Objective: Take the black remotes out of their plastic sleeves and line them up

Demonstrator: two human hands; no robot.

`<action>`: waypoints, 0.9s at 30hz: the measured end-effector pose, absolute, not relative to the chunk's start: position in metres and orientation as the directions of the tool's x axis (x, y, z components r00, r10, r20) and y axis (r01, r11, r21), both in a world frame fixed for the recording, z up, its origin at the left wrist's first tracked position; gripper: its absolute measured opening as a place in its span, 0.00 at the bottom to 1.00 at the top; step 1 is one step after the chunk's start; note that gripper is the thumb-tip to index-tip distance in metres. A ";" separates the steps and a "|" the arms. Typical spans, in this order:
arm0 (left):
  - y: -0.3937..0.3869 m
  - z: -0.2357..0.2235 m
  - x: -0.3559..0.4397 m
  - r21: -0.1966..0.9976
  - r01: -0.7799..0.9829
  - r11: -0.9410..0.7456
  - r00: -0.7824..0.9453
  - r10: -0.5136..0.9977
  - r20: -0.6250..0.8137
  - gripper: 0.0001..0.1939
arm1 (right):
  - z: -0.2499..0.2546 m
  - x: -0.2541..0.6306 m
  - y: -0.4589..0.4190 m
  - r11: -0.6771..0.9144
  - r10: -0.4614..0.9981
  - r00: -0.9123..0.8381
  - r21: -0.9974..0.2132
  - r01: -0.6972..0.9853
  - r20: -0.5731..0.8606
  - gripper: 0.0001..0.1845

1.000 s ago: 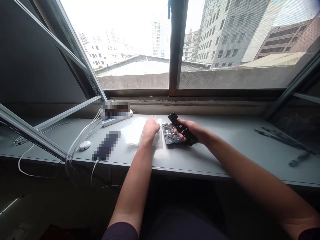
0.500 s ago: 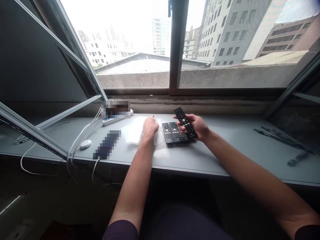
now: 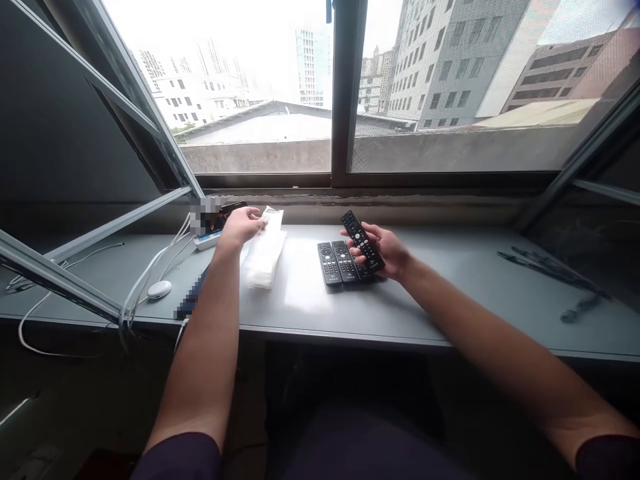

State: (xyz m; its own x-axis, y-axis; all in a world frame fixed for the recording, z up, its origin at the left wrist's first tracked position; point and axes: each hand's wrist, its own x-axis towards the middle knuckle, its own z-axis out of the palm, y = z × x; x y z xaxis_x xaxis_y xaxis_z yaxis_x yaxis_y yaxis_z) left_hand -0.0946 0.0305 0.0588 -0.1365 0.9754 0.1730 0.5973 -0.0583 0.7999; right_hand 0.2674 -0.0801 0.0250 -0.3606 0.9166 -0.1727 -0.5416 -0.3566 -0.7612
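My right hand point(image 3: 391, 250) is closed round a black remote control point(image 3: 361, 239), held tilted above the table with its buttons facing up. Beneath and to the left of it, more black remote controls point(image 3: 329, 264) lie side by side on the table, the rightmost partly covered by my right hand and its remote. My left hand point(image 3: 243, 225) pinches the upper edge of a clear plastic bag point(image 3: 273, 217). That bag belongs to a whitish stack of flat plastic bags point(image 3: 263, 267); how many my fingers hold I cannot make out.
A white power strip point(image 3: 207, 241) with cables stands at the back left, near a metal frame point(image 3: 120, 252). A round white object point(image 3: 159, 289) and a blurred-out dark object point(image 3: 190, 297) lie to the left. Dark thin items point(image 3: 550, 270) lie at the right. A window closes off the back.
My left hand has moved left and back, from beside the remotes to the top of the bag stack. The right hand still holds its remote. The view has shifted slightly.
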 end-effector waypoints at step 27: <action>0.001 -0.024 0.070 0.560 0.657 -0.505 0.097 0.793 0.602 0.13 | 0.024 0.260 -0.078 -0.303 0.946 -0.293 -0.704 -0.642 -0.140 0.13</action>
State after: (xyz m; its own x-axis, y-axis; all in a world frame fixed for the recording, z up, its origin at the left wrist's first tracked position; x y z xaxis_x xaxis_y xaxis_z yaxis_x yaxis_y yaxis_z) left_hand 0.0701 0.0014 -0.0242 0.0966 0.7930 0.6015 0.6565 -0.5050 0.5603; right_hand 0.2602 -0.0777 0.0239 -0.2928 0.9459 -0.1399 -0.6419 -0.3028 -0.7045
